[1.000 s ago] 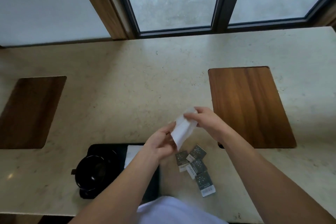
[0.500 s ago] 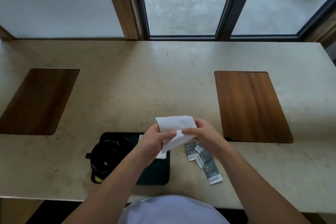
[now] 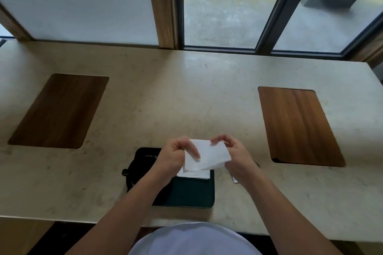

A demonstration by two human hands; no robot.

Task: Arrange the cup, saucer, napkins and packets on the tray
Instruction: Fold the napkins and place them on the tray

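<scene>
Both hands, left (image 3: 176, 156) and right (image 3: 235, 156), pinch a blank white napkin (image 3: 208, 155).

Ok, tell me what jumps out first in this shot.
The white napkin held up between both hands, left hand and right hand, above the near edge of the counter. Just under it sits the dark tray with the black cup at its left end. Two wooden inlays flank the scene, left inlay and right inlay.
</scene>
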